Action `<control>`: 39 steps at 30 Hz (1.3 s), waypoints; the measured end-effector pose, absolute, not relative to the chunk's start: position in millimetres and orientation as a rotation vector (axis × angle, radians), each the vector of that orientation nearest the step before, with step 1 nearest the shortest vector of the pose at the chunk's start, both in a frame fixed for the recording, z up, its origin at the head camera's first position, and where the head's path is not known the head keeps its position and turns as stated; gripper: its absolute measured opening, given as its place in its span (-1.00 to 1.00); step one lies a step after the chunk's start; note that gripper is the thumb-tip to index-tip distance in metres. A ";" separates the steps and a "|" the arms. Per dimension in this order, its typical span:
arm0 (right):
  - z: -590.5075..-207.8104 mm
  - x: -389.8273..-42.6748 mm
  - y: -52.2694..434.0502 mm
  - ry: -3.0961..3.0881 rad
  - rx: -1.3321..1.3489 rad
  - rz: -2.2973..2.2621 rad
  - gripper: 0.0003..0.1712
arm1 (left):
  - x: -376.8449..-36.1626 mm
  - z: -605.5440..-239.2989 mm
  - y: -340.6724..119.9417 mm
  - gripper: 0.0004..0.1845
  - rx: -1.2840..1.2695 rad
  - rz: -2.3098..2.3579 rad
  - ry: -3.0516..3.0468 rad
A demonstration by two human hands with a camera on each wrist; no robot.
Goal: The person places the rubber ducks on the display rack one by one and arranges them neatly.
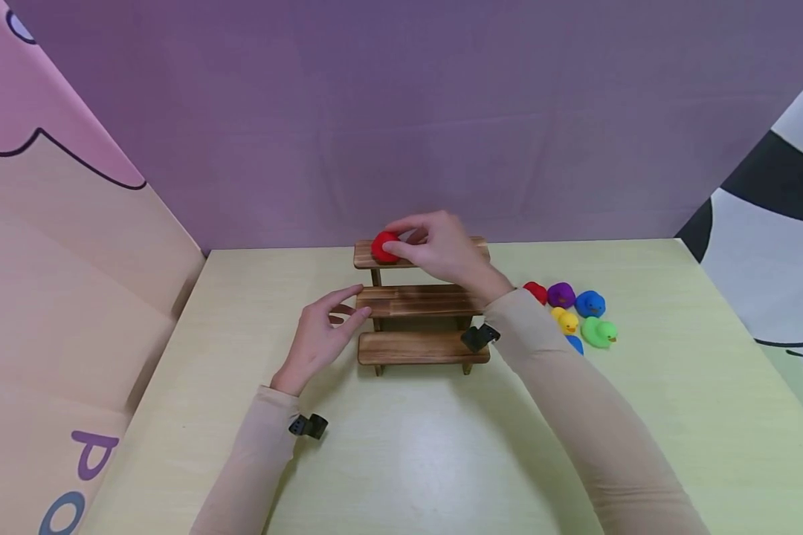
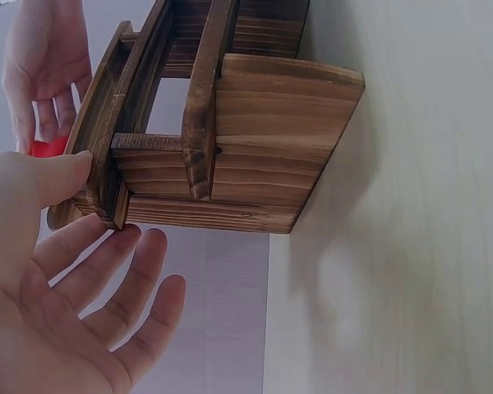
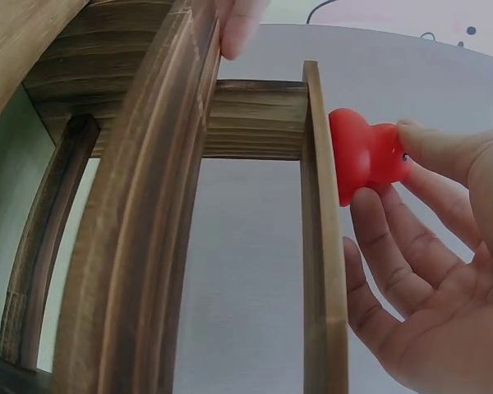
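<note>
Our right hand (image 1: 442,249) pinches the red duck (image 1: 385,247) on the top step of the wooden rack (image 1: 420,301) near the bench's (image 1: 401,446) far edge, a light, squashy toy best held by its body, while our spread left hand (image 1: 321,334) steadies the middle step.

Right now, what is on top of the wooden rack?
A red duck sits on the rack top step, pinched by the right hand, which hides the step beneath it.
</note>
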State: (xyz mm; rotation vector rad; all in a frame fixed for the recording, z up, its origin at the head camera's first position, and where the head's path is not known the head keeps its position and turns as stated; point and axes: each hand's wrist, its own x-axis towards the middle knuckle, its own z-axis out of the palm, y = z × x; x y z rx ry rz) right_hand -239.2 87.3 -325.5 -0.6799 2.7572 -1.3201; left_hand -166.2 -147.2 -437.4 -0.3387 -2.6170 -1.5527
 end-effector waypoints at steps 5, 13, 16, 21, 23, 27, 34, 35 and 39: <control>-327.9 -240.7 84.0 2.726 -0.680 -1.339 -0.61 | -166.2 -437.5 -148.5 -0.49 -0.346 -1.547 -2.616; -329.8 -242.2 82.2 2.702 -0.679 -1.364 -0.61 | -165.2 -436.1 -150.3 -0.50 -0.344 -1.535 -2.616; -330.0 -242.4 83.1 2.701 -0.684 -1.372 -0.60 | -166.2 -437.0 -149.9 -0.50 -0.345 -1.531 -2.614; -330.7 -242.4 87.5 2.700 -0.653 -1.390 -0.55 | -166.4 -437.7 -149.1 -0.51 -0.343 -1.531 -2.613; -330.7 -242.3 90.6 2.701 -0.623 -1.406 -0.55 | -166.5 -437.5 -148.8 -0.50 -0.346 -1.529 -2.616; -330.8 -241.4 97.6 2.718 -0.576 -1.439 -0.58 | -167.0 -437.3 -149.0 -0.49 -0.340 -1.524 -2.623; -334.3 -239.9 108.9 2.740 -0.603 -1.512 -0.65 | -166.8 -437.2 -151.2 -0.49 -0.326 -1.536 -2.617; -334.3 -239.0 111.1 2.743 -0.597 -1.518 -0.65 | -166.9 -437.6 -151.3 -0.50 -0.328 -1.539 -2.617; -334.2 -233.9 121.8 2.748 -0.551 -1.544 -0.65 | -166.9 -438.8 -150.5 -0.49 -0.336 -1.554 -2.613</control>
